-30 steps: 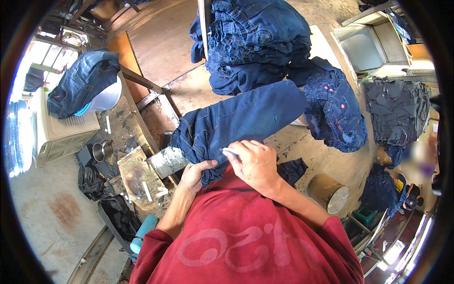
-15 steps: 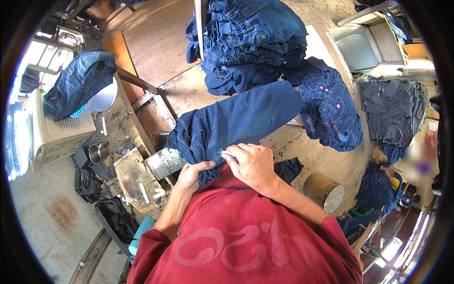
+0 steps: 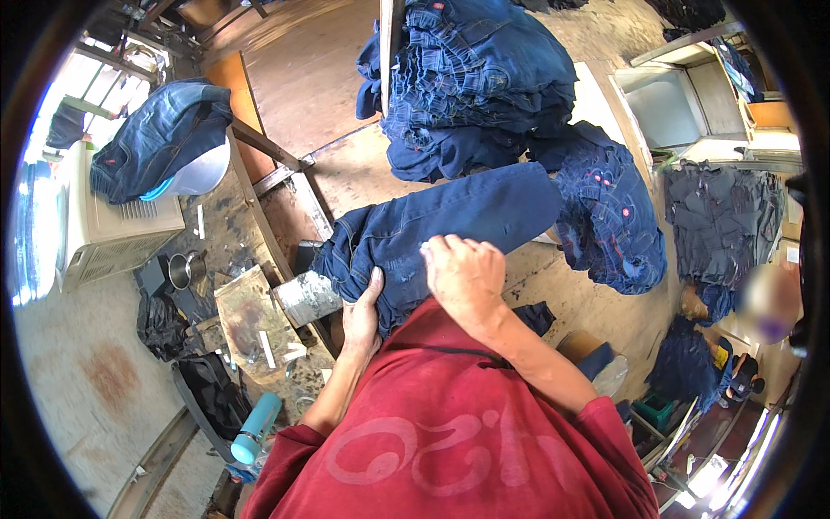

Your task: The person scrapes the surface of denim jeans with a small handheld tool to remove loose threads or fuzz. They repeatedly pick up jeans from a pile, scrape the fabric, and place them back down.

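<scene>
Dark blue jeans [image 3: 467, 208] are stretched in front of me over a board-like support, whose pale, scuffed end [image 3: 308, 298] sticks out at the left. My left hand [image 3: 359, 320] is closed on the bunched waist part, thumb on top of the cloth. Over the near side of the leg is my right hand [image 3: 467, 275], its fingers pinched round a small whitish piece that barely shows at the fingertips. Its kind I cannot make out. Faint pale scuffs mark the denim between the hands.
A tall pile of jeans [image 3: 484, 69] stands beyond, with another pair [image 3: 609, 208] at its right. Dark folded garments [image 3: 724, 221] are stacked farther right. On the left bench lie white sticks [image 3: 266, 349], a metal cup [image 3: 185, 270] and a turquoise bottle [image 3: 257, 428].
My right hand has moved up from the near edge onto the leg. My left thumb has swung from pointing right to pointing away from me. The whole view has shifted slightly.
</scene>
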